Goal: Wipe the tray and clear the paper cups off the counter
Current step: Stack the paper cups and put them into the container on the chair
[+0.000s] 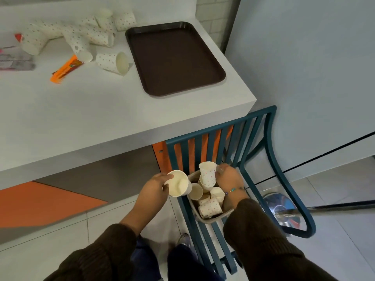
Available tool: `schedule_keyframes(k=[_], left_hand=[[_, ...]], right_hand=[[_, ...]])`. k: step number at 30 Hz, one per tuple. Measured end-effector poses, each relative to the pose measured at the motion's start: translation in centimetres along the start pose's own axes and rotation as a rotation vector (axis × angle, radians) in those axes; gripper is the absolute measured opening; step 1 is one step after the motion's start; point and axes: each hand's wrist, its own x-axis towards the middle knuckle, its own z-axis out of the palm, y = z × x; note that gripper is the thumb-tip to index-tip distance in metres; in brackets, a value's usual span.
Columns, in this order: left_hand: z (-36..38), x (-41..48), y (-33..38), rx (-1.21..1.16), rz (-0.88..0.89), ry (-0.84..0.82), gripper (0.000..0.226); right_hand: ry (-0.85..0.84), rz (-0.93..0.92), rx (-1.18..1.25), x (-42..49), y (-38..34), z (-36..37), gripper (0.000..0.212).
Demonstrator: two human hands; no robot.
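Note:
A dark brown tray (174, 57) lies bare on the white counter (85, 110) near its right end. Several dotted paper cups (112, 62) lie tipped over on the counter to the tray's left. Low down, my left hand (154, 188) grips a paper cup (178, 185) with its mouth facing me, just left of a small basket (211, 219). My right hand (228, 176) holds a stacked dotted cup (208, 174) over that basket, which sits on a blue chair (272, 159) and holds several more cups.
An orange comb (63, 72) and a few small items lie at the counter's left. A metal bin lid (283, 211) shines on the tiled floor beyond the chair. A grey wall panel rises to the right of the counter.

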Motion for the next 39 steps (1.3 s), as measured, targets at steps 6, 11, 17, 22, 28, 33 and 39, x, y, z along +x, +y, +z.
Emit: schedule_keyframes(k=[6,11,17,22,28,33,39], left_hand=[[2.3,1.4,2.4,0.029,0.063,-0.116,0.047],[3.7,0.8,4.2,0.074,0.194,-0.21,0.048],[5.3,-0.7,5.2,-0.024,0.235,-0.361,0.045],[4.1,-0.8,4.7,-0.18,0.192,-0.314,0.048],[1.4,-0.3,3.1,-0.262,0.089,-0.137,0.039],[0.5,-0.8,2.3,-0.28,0.064,-0.115,0.037],[-0.8,-1.2,1.6,-0.298,0.055,-0.082,0.036]], right_hand=[[-0.094,-0.2,0.408,-3.7,-0.1,-2.0,0.051],[-0.293,-0.399,0.458,-7.2,0.3,-1.5,0.106],[-0.12,-0.396,0.023,-8.8,0.8,1.1,0.081],[0.003,-0.232,0.067,-8.1,2.0,0.4,0.067],[0.164,-0.068,0.118,-4.9,3.4,-1.8,0.069],[-0.103,0.02,-0.01,-3.1,4.3,-0.7,0.097],[-0.021,-0.036,0.017,-3.1,3.1,-0.3,0.088]])
